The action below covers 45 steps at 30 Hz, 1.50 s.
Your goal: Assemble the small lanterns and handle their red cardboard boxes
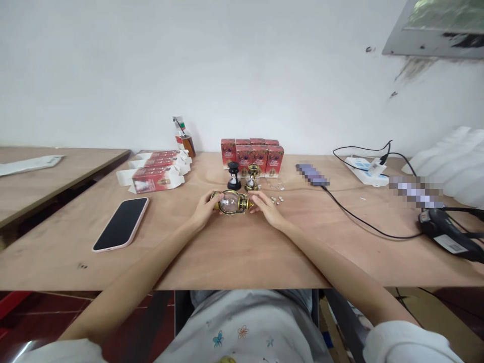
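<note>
A small gold lantern with a clear globe lies on its side on the wooden table, held between both hands. My left hand grips its left end with fingers curled. My right hand holds the right end, fingers wrapped toward it. Just behind stand a black lantern and a gold lantern, both upright. Several small round button cells lie by my right hand.
Red boxes stand in a block at the back. Flat unfolded red-and-white boxes lie back left. A phone in a pink case lies at left. A black cable, power strip and black tool sit at right.
</note>
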Available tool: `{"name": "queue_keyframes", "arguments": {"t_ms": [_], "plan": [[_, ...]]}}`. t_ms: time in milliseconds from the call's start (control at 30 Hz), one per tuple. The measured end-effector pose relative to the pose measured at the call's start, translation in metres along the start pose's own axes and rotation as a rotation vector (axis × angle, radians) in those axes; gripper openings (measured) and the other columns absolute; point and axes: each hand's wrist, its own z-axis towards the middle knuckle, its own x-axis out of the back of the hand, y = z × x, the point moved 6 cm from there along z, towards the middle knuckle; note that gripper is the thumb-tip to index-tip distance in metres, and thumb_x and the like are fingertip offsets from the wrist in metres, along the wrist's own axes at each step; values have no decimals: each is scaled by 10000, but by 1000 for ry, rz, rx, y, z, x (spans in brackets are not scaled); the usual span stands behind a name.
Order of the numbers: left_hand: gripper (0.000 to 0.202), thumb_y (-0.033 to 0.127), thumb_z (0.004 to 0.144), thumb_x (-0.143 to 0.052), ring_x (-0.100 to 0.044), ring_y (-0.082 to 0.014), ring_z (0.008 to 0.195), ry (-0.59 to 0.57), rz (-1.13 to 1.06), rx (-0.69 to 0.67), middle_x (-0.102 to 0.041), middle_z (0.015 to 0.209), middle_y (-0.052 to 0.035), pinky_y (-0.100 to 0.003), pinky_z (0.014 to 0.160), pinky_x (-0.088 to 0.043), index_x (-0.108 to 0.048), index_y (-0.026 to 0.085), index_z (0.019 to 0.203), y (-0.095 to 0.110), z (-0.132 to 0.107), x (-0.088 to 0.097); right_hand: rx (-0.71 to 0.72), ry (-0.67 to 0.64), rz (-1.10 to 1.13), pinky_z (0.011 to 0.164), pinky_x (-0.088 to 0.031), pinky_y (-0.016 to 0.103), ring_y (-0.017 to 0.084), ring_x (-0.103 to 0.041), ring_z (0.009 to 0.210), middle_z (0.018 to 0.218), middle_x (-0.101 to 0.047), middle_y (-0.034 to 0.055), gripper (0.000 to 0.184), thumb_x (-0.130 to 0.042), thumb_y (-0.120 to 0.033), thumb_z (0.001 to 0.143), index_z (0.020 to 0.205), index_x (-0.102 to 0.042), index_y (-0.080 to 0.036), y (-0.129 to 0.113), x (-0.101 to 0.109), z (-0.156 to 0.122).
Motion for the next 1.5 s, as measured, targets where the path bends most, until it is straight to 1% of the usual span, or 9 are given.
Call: {"name": "queue_keyframes", "arguments": {"t_ms": [100,200,367,633,833,1000,1100,1267,1500], "plan": [[456,497,627,-660,-533,-136,685,5,30,-4,-574,847,-20,-213,469,-457,-575,149,908,0,-1,-1,27,-108,-9,820,-516,309,154,-590,951,1112,-580,53,529,-593,-520,759,1192,-458,-247,-2,-7,-2],[463,507,613,-662,-532,-134,677,9,58,6,-574,861,-22,-218,468,-463,-566,157,902,-1,-2,-2,26,-119,-43,919,-466,349,170,-562,1038,1162,-564,66,590,-669,-488,706,1190,-443,-238,1,-10,-1],[478,507,609,-659,-541,-131,665,24,65,17,-579,878,-30,-218,465,-463,-560,154,915,-1,-3,-3,56,-111,-70,938,-448,348,180,-537,1106,1176,-566,66,525,-662,-477,715,1139,-471,-233,1,-10,1],[455,516,651,-634,-524,-114,643,-35,74,33,-550,844,-20,-202,457,-468,-531,157,911,-5,-3,-5,28,-126,-80,889,-460,330,158,-585,983,1090,-597,50,441,-667,-407,715,1066,-476,-220,1,-11,1],[409,517,700,-592,-531,-103,603,-72,123,-7,-556,818,-5,-210,464,-468,-512,174,907,-7,-3,-7,42,-111,-100,849,-464,317,151,-600,903,993,-613,19,418,-684,-391,680,1006,-489,-216,2,-9,2],[407,525,716,-581,-522,-97,589,-91,139,-35,-554,809,1,-204,451,-468,-501,175,908,-8,-2,-8,-6,-108,-152,724,-474,293,144,-606,740,793,-613,-30,467,-689,-398,661,1043,-489,-219,3,-7,2],[396,521,728,-572,-520,-93,583,-93,146,-43,-550,798,3,-195,444,-459,-495,177,909,-8,-2,-8,-26,-98,-155,696,-467,290,142,-602,688,718,-603,-47,482,-701,-389,641,1038,-490,-213,2,-6,1],[380,516,738,-558,-501,-85,544,-63,162,-64,-522,759,18,-193,422,-446,-485,184,907,-9,1,-4,-26,-51,-107,757,-480,318,152,-630,749,798,-656,-19,459,-725,-361,603,978,-504,-215,-2,-7,0],[377,510,741,-561,-481,-75,530,-48,175,-84,-510,743,26,-184,416,-438,-468,183,904,-10,2,-1,-7,15,-145,815,-486,355,166,-646,797,851,-685,7,415,-730,-373,604,934,-542,-204,-8,-5,-1]]}}
